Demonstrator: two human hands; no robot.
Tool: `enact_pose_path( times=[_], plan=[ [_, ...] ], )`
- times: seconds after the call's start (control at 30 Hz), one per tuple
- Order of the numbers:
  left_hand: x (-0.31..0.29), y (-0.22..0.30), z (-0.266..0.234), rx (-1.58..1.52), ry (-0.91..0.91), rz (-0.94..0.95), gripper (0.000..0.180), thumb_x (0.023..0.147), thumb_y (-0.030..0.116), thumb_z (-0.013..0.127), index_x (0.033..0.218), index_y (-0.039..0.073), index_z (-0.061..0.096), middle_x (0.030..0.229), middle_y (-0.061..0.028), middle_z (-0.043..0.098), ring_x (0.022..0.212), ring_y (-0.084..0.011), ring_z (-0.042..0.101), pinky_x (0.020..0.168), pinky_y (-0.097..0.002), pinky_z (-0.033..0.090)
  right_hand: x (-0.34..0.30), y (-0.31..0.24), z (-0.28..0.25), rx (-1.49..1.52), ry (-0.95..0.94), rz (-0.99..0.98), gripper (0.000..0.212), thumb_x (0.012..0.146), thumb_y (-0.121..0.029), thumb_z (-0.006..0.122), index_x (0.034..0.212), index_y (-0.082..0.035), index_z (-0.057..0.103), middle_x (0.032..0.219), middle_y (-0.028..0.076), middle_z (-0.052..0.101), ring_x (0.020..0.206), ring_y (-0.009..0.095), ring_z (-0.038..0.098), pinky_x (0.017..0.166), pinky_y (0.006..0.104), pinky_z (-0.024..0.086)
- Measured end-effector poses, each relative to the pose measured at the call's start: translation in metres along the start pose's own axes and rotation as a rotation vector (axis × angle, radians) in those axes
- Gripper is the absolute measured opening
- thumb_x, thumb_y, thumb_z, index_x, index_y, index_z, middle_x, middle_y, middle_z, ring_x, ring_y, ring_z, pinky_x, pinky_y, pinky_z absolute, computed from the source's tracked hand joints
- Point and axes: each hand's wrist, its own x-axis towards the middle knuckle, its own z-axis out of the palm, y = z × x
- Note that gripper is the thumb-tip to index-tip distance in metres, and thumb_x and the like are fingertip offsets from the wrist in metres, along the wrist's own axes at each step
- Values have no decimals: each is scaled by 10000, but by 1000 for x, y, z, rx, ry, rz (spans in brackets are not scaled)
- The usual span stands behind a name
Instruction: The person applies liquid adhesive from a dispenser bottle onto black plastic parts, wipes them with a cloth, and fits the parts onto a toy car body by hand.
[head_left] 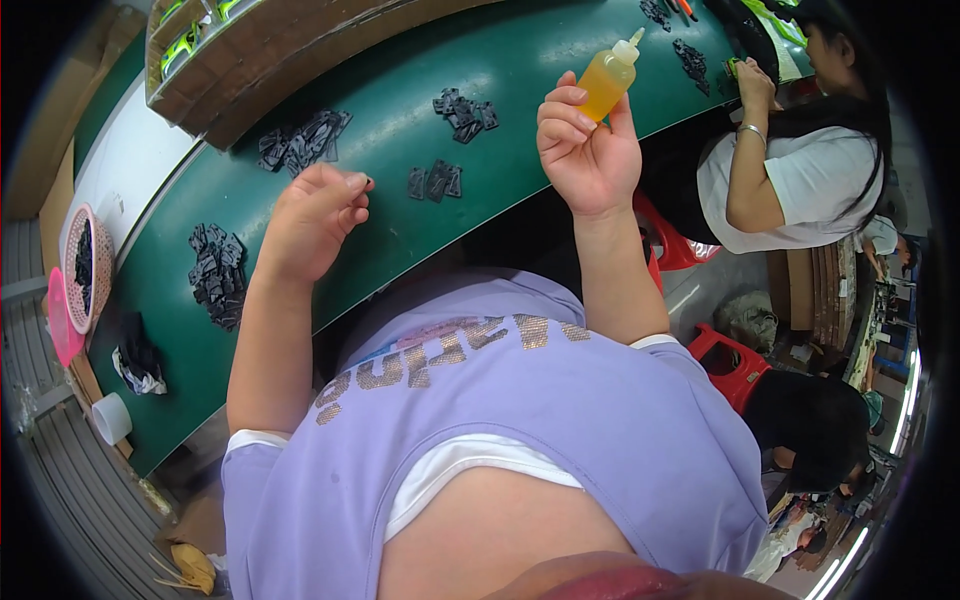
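Observation:
My right hand (590,160) is wrapped round a squeeze bottle (610,82) of yellow liquid, its pale nozzle tilted up and to the right. Over the green table, my left hand (318,218) is closed in a pinch; a tiny dark bit shows at the fingertips, too small to name. Just beyond that hand lies a heap of black plastic pieces (305,145). To its right sit a few flat black pieces (436,181), with another small pile (464,114) behind them. A larger black heap (217,275) rests left of my left forearm.
The green table (390,240) runs from lower left to upper right. A cardboard box (230,90) stands along its far side. At left are a pink basket (98,265), a dark cloth (138,355) and a white cup (111,418). A co-worker (800,170) sits at right, near red stools (728,365).

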Motion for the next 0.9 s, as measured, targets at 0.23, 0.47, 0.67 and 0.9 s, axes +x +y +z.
enact_pose_path(
  times=[0.23,0.47,0.67,0.9],
  plan=[
    [0,-2,-3,6,-15,17,58,798,-1,633,821,20,584,874,-114,626,738,-162,608,702,-253,520,2,4,12,-32,-63,-18,454,937,-400,454,1048,38,492,822,60,500,622,123,427,541,239,372],
    [-1,-2,2,25,29,18,140,787,-35,638,913,1,589,862,-102,622,755,-183,624,701,-259,531,4,1,15,-51,-53,27,518,923,-482,449,988,19,562,799,61,537,628,128,460,554,230,391],
    [-3,0,5,3,21,16,186,841,14,609,1023,-16,593,826,-71,609,750,-156,610,685,-243,527,6,1,15,-69,-48,6,513,926,-480,446,997,18,549,808,63,525,630,127,455,552,233,388],
    [-2,-1,5,35,-10,15,182,892,76,574,1058,5,601,810,-42,614,703,-97,580,602,-195,478,5,2,12,-56,-12,-48,464,918,-385,521,1058,55,483,846,75,500,618,117,438,536,230,387]
  ],
)
